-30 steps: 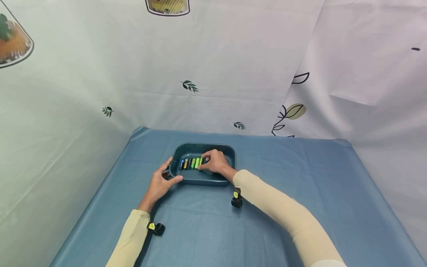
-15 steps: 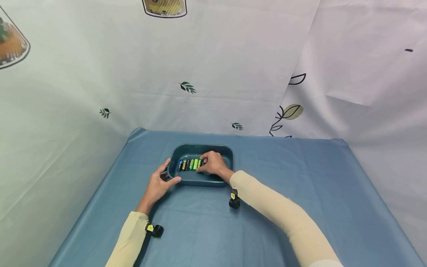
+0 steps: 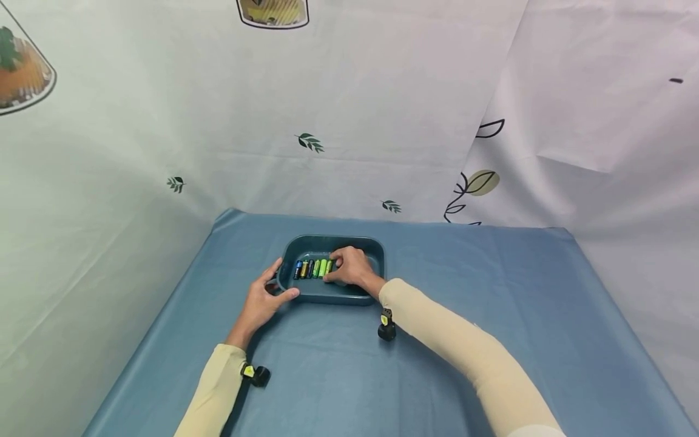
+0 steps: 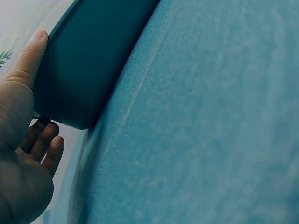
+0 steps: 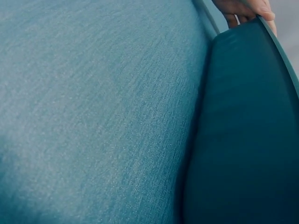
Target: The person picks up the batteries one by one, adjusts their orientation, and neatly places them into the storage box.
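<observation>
A dark teal baking dish (image 3: pixel 327 298) sits on the table towards the back. Inside it several small batteries (image 3: pixel 309 269) lie side by side in a row, blue and dark ones on the left, green ones on the right. My left hand (image 3: pixel 261 301) holds the dish's left end, thumb along the front rim and fingers round by the side handle. Reaching in over the front rim, my right hand (image 3: pixel 354 266) pinches the rightmost green battery (image 3: pixel 329 267) between thumb and fingers. In the left wrist view the dish's outer wall (image 4: pixel 88 56) shows beside the thumb; the batteries are out of sight.
A blue cloth (image 3: pixel 349 376) covers the table around the dish. White printed curtains (image 3: pixel 355 109) stand behind and at both sides. Each sleeve carries a small black wrist camera (image 3: pixel 386 331).
The head view shifts slightly. Both hands, the dish and the row of batteries stay in nearly the same places.
</observation>
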Demonstrator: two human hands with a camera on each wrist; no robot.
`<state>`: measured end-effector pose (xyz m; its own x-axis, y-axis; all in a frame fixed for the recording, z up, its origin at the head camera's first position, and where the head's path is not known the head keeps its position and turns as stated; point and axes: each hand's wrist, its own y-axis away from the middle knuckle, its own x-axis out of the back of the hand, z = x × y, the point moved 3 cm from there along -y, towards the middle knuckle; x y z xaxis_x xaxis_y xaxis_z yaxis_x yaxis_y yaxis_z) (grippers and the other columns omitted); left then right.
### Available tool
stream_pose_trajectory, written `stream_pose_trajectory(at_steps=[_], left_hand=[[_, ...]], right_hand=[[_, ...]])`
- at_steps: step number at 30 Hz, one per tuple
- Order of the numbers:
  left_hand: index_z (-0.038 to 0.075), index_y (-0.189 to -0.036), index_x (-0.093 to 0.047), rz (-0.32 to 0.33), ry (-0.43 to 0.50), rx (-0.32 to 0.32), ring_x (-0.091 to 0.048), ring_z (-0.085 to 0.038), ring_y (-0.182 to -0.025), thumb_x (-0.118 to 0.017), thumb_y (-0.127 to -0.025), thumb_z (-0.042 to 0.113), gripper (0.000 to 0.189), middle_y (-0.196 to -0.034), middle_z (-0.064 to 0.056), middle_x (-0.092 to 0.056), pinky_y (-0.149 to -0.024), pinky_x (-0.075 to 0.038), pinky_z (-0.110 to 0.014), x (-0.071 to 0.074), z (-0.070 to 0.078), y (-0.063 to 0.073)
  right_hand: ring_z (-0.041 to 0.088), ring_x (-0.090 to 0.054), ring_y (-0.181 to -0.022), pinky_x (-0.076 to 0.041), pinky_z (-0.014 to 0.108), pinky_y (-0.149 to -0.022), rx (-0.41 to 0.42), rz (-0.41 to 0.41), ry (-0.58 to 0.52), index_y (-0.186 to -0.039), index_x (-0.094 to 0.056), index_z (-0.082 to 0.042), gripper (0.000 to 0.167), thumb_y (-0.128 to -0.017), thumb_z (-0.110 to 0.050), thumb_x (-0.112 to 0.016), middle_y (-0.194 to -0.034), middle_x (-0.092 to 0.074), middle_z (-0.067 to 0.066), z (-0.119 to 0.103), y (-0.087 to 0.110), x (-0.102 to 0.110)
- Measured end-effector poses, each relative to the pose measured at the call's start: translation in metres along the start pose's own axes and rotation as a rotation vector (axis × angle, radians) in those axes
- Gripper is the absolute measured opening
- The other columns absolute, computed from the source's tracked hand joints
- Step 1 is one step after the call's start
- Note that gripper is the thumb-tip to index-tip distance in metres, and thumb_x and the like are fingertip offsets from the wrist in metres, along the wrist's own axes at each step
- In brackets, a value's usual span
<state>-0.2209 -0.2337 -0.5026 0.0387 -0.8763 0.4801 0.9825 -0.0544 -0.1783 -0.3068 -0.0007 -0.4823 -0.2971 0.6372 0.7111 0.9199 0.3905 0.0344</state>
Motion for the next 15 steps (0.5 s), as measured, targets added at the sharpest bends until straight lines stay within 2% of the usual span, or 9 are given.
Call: stream_pose_trajectory(at_steps=[6, 15], left_hand=[[0.011, -0.161, -0.034, 0.006, 0.011, -0.001, -0.044, -0.04, -0.139, -0.084, -0.088, 0.025, 0.09, -0.164, -0.019, -0.031, -0.105, -0.044, -0.059, -0.001, 0.001, -0.002], [0.009, -0.161, -0.033, 0.017, -0.004, 0.011, -0.044, -0.042, -0.139, -0.084, -0.088, 0.024, 0.09, -0.164, -0.021, -0.03, -0.104, -0.043, -0.059, -0.002, -0.002, -0.001]], right_hand=[[0.014, -0.059, -0.08, -0.053, 0.034, -0.076, -0.008, 0.003, -0.039, -0.131, -0.071, -0.01, 0.057, -0.08, -0.027, -0.091, -0.097, -0.066, 0.003, 0.0, 0.002, 0.005], [0.017, -0.062, -0.085, -0.053, 0.037, -0.077, 0.035, 0.09, -0.096, -0.129, -0.072, -0.011, 0.052, -0.083, -0.029, -0.088, -0.103, -0.07, 0.007, -0.002, 0.005, 0.013]])
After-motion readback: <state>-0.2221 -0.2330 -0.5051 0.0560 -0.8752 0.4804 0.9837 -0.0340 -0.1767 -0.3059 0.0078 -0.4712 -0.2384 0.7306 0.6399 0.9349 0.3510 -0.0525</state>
